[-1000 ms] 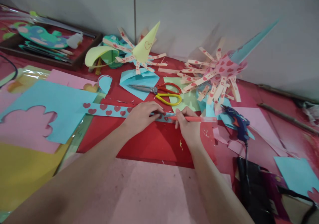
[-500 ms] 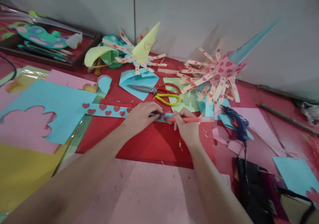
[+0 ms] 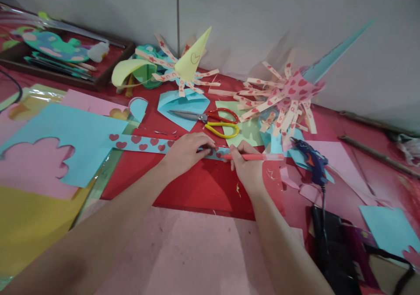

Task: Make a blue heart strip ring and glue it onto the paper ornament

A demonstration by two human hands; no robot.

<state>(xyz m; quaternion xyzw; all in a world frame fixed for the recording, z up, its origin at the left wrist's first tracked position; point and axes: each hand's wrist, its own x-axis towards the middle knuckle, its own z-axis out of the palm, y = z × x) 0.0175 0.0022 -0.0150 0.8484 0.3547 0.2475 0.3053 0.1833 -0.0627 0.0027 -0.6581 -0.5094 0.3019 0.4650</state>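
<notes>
Blue heart strip (image 3: 141, 144): one, flat across red sheet (image 3: 197, 194), left end over edge of blue sheet (image 3: 88, 120), right end hidden at right hand. Counts, big to small: one red sheet; one blue sheet with scalloped cutout, off left; one dark tray (image 3: 106, 73), far left; two paper cones, blue cone (image 3: 334, 57) and yellow cone (image 3: 189, 63), both fringed with printed strips, at back; two sticks (image 3: 380, 156), right; two hands; one pair of scissors (image 3: 190, 115), just behind strip, blades to left; one glue gun (image 3: 313, 159), right of right hand; one red pen (image 3: 262, 157); seven hearts left of left hand, last partly covered. Left hand (image 3: 183, 153): palm down, half open, fingers loosely curved, resting on strip. Right hand (image 3: 246, 164): closed on pen in writing grip, nib end at strip. Strip long axis: left-right, right end slightly nearer the body. Pen: near level, nib pointing left. Versus half a second ago: same layout, same grips, tiny framing shift only; any new ink at nib too small to tell.
</notes>
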